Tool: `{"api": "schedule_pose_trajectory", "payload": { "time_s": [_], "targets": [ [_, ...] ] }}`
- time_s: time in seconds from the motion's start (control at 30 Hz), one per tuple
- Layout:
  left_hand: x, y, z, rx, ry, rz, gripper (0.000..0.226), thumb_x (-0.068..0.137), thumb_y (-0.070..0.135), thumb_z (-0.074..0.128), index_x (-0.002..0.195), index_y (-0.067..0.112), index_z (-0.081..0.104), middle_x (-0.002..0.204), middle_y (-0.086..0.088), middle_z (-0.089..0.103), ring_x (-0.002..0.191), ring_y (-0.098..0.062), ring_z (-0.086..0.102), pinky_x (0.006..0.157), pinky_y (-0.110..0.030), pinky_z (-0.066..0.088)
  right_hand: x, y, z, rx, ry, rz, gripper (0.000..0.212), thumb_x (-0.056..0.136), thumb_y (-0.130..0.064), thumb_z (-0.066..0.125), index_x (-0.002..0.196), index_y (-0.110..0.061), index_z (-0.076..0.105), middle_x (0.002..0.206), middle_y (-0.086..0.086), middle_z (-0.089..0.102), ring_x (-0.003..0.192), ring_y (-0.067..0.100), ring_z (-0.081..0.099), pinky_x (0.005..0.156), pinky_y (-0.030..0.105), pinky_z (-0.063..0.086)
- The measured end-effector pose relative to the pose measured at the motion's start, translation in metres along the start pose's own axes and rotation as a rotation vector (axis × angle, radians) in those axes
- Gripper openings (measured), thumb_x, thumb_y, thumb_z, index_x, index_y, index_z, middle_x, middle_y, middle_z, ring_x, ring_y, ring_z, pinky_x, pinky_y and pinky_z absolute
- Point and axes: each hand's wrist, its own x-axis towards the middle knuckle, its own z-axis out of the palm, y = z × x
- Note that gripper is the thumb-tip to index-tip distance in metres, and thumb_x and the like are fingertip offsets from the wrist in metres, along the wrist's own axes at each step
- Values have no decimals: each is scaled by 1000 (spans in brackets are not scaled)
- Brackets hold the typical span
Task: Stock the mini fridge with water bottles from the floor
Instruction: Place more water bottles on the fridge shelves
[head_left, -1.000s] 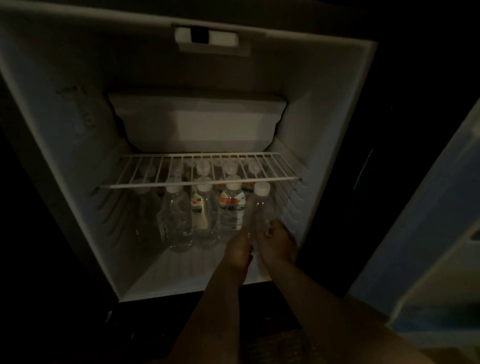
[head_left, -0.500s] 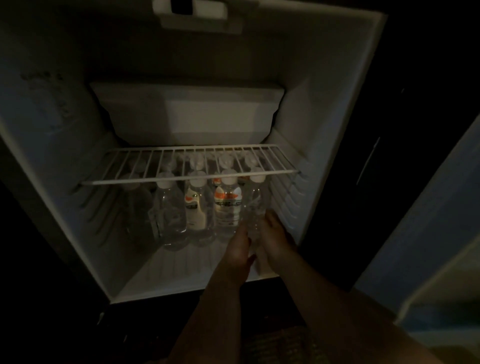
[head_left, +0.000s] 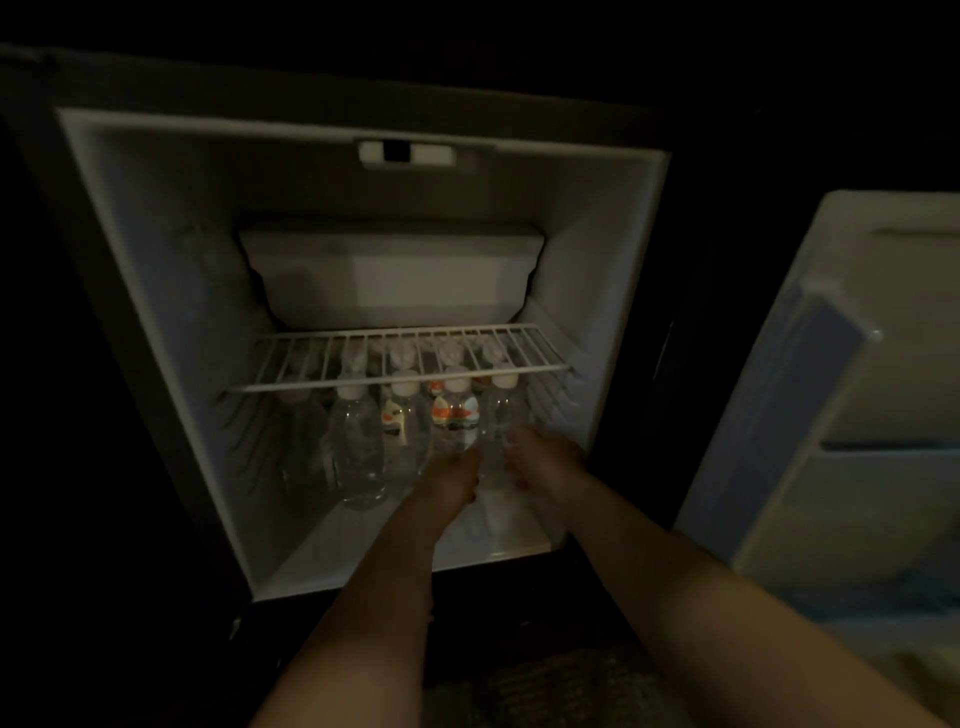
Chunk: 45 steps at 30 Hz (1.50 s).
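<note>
Dim fridge floor (head_left: 337, 545) — left hand (head_left: 451, 480), right hand (head_left: 545, 465) flank wall-side bottle (head_left: 498, 415).

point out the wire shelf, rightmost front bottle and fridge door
wire shelf (head_left: 311, 385): head view, on its front bar
rightmost front bottle (head_left: 503, 382): head view, on its white cap
fridge door (head_left: 904, 312): head view, on its inner panel

White fridge (head_left: 156, 260), white wire shelf (head_left: 395, 382); clear bottles (head_left: 358, 447), white caps (head_left: 405, 387), orange labels (head_left: 454, 413)
</note>
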Motion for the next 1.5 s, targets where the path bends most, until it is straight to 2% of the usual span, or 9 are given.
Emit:
{"api": "schedule_pose_trajectory", "payload": {
  "time_s": [0.1,0.27,0.43,0.67,0.8,1.17,1.33,1.43,1.5],
  "targets": [
    [-23,17,-5,78,-3,49,21,99,23,39,90,10,52,69,-2,47,60,-11,44,30,-8,34,-21,-20,-7,89,-33,-16,25,92,-21,46,69,-18,55,69,3,57,61,19,54,57,23,40],
    [-66,45,-13,232,-30,122,31,98,22,38,69,15,48,68,-1,49,58,-10,45,27,-7,32,-67,-52,-28,43,-85,-137,21,93,-23,46,77,-15,57,71,3,60,59,15,56,56,21,40],
    [-116,75,-24,432,-76,137,37,97,39,37,112,12,56,99,-5,59,84,-19,57,60,-20,36,-116,-85,-59,-6,-75,-234,25,95,-21,45,72,-14,53,68,5,58,57,15,56,53,21,39],
    [-188,112,3,585,-169,161,37,98,41,32,115,14,51,110,-5,56,97,-19,55,85,-30,36,-189,-99,-122,-118,-9,-316,17,96,-22,46,98,-8,56,84,10,63,63,16,60,56,24,44],
    [-222,124,37,677,-234,209,44,99,40,32,122,9,51,124,-10,58,109,-24,59,87,-32,36,-222,-94,-163,-121,29,-339,14,97,-17,43,92,-9,53,70,7,56,54,14,52,51,23,35],
    [-286,105,169,981,-488,235,47,97,42,34,131,10,45,133,-6,53,118,-21,55,89,-37,40,-291,-19,-303,-365,166,-285,24,97,-20,47,113,-5,57,87,8,63,60,11,58,55,23,43],
    [-305,58,234,1079,-589,284,47,97,39,36,131,8,45,131,-11,54,116,-25,56,87,-36,43,-312,43,-354,-502,168,-163,25,95,-18,48,114,-5,58,92,10,64,60,9,58,52,20,44],
    [-313,22,266,1128,-682,330,49,96,41,39,127,5,50,128,-15,55,98,-24,57,79,-31,42,-321,86,-375,-546,128,-68,27,95,-17,48,117,-5,57,95,13,64,64,12,58,55,22,44],
    [-316,-7,287,1176,-725,371,48,96,40,40,130,7,49,134,-13,51,103,-22,53,86,-30,41,-325,114,-385,-561,108,-5,27,95,-18,49,117,-5,57,93,11,62,68,14,59,57,23,46]
  ]
}}
